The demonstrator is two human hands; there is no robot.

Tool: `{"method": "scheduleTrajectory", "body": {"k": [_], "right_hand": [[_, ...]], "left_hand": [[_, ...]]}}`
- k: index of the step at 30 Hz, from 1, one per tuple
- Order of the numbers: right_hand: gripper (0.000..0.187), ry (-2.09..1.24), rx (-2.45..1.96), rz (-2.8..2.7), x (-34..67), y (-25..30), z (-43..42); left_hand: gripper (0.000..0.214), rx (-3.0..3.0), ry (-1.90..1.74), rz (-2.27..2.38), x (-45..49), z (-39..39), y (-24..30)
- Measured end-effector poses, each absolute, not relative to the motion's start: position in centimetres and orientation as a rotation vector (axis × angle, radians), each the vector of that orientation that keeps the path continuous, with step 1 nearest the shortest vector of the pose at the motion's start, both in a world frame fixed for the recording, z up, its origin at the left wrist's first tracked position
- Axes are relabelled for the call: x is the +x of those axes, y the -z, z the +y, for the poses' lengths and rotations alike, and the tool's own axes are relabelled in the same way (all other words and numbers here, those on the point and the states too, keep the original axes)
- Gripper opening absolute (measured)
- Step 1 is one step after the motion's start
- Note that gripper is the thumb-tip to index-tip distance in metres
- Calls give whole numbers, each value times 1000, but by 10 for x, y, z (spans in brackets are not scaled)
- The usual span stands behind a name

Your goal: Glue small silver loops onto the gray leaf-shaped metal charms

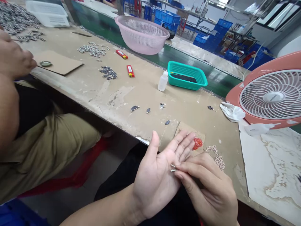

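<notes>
My left hand [157, 175] lies palm up over the workbench edge, fingers apart. My right hand [202, 185] pinches two tiny silver metal pieces [173, 168] at its fingertips, just over my left palm. Beyond my left fingertips, a red plastic cup [198, 143] sits on a cardboard scrap [185, 130]. A scatter of small beige beads [215, 157] lies to the right of it. A few dark metal parts [148, 110] are spread on the bench further out.
A co-worker's hand [16, 55] is at the far left, near a round metal lid [45, 63] on cardboard. Piles of grey metal parts [92, 50], red-and-yellow lighters [121, 54], a pink basket [142, 34], a teal basket [187, 75], a white bottle [163, 81] and a pink fan [270, 94] stand along the bench.
</notes>
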State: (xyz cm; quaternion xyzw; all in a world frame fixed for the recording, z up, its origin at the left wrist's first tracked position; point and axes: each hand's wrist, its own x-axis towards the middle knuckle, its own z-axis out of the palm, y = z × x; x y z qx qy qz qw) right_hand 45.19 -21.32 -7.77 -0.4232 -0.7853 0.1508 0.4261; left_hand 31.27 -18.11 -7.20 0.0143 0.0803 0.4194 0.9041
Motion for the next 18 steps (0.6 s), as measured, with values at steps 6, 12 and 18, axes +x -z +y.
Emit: {"method": "scheduleTrajectory", "body": {"k": [6, 12, 18], "right_hand": [[14, -301, -1020, -1944, 445, 82, -214], [16, -284, -992, -1904, 438, 85, -214], [12, -382, -1051, -1748, 440, 85, -218]], "left_hand": [[82, -19, -899, 199, 312, -184, 76], [80, 10, -923, 226, 312, -186, 79], [78, 22, -941, 229, 310, -186, 79]]}}
